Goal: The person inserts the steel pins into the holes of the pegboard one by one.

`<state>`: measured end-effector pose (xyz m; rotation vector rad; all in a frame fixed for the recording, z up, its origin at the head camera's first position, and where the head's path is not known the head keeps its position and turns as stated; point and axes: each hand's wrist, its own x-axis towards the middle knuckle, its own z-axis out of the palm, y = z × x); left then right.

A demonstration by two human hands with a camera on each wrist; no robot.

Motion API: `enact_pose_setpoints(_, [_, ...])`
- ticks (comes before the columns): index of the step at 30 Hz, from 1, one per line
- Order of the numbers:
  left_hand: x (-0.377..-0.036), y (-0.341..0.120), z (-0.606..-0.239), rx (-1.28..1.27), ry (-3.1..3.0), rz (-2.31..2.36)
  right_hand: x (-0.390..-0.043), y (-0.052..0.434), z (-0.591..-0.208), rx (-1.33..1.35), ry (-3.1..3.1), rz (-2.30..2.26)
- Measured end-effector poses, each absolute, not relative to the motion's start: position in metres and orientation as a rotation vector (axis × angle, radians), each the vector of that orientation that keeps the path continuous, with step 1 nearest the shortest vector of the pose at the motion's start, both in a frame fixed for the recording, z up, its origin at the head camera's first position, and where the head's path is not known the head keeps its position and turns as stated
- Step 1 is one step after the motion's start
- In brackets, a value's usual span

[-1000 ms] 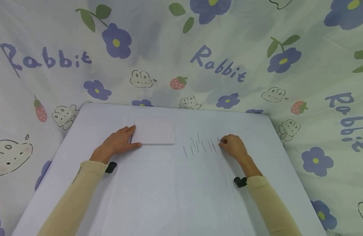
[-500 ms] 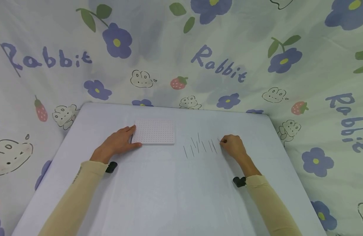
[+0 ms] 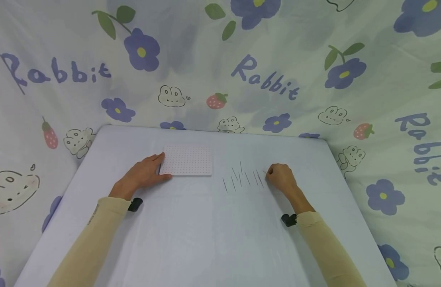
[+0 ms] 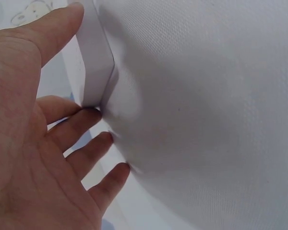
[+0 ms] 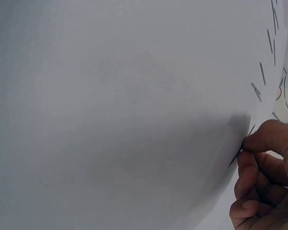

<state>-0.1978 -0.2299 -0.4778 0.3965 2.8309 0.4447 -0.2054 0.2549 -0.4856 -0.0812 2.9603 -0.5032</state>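
Head: perforated board (image 3: 187, 160) on bench (image 3: 206, 239), left hand (image 3: 143, 173) spread at its near-left corner; loose needles (image 3: 247, 178) to its right. Left wrist: weak bracing could let the perforated board slide. Right wrist: right hand (image 5: 271, 165) pinches single needle (image 5: 236, 156); slack pinch could drop it.

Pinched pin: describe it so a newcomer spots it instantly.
On the white table, look right of the scattered dark pins to the right hand. The pinched pin is slim, dark and straight, jutting from that hand; its neighbours lie loose, untouched.
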Motion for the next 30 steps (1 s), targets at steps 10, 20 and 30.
enact_pose_setpoints(10, [-0.196, -0.229, -0.477, 0.376, 2.819, 0.46, -0.209, 0.252, -0.486, -0.14, 2.968, -0.427])
enact_pose_setpoints(20, [-0.196, -0.229, -0.476, 0.388, 2.82, 0.453, -0.209, 0.252, -0.484, -0.138, 2.938, -0.447])
enact_pose_setpoints(30, [-0.195, -0.229, -0.477, 0.402, 2.828, 0.446, -0.214, 0.25, -0.474, -0.156, 2.953, -0.611])
